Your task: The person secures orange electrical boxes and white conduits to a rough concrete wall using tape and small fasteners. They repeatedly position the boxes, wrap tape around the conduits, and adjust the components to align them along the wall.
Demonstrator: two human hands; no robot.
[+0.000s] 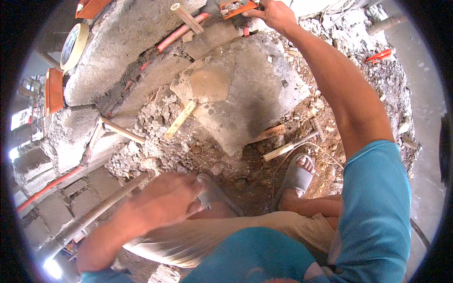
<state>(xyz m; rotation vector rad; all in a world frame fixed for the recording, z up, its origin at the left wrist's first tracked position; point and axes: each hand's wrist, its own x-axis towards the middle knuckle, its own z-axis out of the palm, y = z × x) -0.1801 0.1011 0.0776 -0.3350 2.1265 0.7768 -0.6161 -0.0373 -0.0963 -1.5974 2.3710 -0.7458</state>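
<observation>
Hands: right hand pinches orange box; left hand blurred, part-curled.

Orange box looks plastic, the slab rough concrete.

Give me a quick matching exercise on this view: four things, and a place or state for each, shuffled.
1. Right hand
2. Left hand
3. Tape roll
4. Yellow stick

A. Cream-coloured, toward the upper left of the picture
B. Blurred, overlapping the left sandal in this view
C. At the edge of the broken slab
D. Gripping the end of an orange box at the picture's top

Right pairs: 1-D, 2-B, 3-A, 4-C
</observation>
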